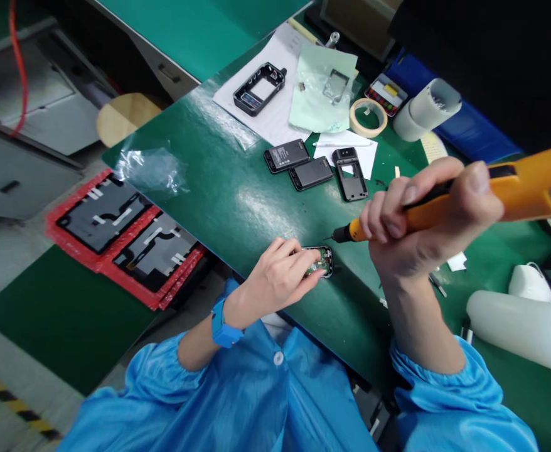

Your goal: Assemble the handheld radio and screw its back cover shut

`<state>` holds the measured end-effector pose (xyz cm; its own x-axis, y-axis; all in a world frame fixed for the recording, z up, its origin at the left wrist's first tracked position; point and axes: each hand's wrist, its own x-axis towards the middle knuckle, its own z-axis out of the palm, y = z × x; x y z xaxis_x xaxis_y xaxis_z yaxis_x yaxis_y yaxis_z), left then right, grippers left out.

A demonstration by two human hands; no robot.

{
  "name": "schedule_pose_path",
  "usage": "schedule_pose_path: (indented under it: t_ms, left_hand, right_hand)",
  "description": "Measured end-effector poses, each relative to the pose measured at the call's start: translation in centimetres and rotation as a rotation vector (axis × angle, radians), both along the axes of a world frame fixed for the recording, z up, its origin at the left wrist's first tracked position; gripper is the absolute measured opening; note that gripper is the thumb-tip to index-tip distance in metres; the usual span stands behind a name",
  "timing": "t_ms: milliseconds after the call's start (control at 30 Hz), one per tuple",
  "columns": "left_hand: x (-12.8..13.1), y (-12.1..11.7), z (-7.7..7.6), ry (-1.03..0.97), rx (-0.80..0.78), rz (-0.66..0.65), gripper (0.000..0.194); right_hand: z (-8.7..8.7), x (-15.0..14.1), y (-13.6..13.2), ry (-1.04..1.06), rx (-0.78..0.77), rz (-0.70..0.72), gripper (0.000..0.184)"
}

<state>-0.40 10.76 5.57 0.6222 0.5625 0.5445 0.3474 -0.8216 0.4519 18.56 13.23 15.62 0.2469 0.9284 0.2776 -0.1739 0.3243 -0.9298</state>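
My left hand (pixel 280 270), with a blue band on its wrist, has its fingers closed over a small device housing with a green circuit board (pixel 323 258) near the table's front edge. The fingers hide the board's left part. In my right hand (pixel 426 220) is an orange electric screwdriver (pixel 520 188), gripped round its body. Its thin bit points left, a little above the board's upper right side, seemingly apart from it. Beyond my hands lie two dark battery-like blocks (pixel 287 156) and a black housing with a window (pixel 351 176).
A black frame (pixel 259 89) lies on white paper, beside a pale green sheet (pixel 320 88). Behind stand a tape roll (pixel 368 118) and a white cup (pixel 428 110). A white cylinder (pixel 520 329) lies at right. Red-wrapped panels (pixel 125 232) sit below the table's left edge.
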Motion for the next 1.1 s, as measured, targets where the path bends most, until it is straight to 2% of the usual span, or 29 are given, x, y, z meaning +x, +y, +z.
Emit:
schedule_pose_path:
  t_ms: [100,200,333,500,700,833,967,1100]
  left_hand:
    - [0.3,-0.2,-0.3,-0.045,-0.095,0.033,0.011]
    - [0.3,-0.2,-0.6,-0.038,-0.108,0.041,0.019]
    - [0.2,0.0,-0.9,-0.035,-0.031,0.029,0.011]
    - [0.2,0.2,-1.1,-0.059,0.048,0.008,0.011]
    - [0.2,-0.1,-1.3,-0.058,-0.033,0.023,0.011]
    - [0.1,-0.2,-1.5,-0.052,-0.096,0.026,0.013]
    - [0.1,-0.2,-1.6,-0.073,-0.118,0.036,0.013]
    - [0.2,-0.2,-1.5,-0.103,-0.121,0.033,0.012]
  right_hand:
    - [0.7,1.0,-1.4,-0.005,-0.017,0.128,0.048]
    - [1.1,1.5,-2.3,-0.051,-0.054,0.209,0.048]
    - [1.3,0.8,-2.9,0.003,-0.094,0.238,0.049]
    - [1.5,-0.1,-3.4,0.038,-0.161,0.243,0.046]
    - [1.9,0.0,-3.2,0.006,-0.12,0.21,0.057]
    - [1.7,0.1,-2.9,-0.007,-0.098,0.269,0.054]
    - [1.7,-0.2,-3.1,0.025,-0.116,0.239,0.056]
    - [1.4,0.2,-3.0,0.004,-0.126,0.328,0.053]
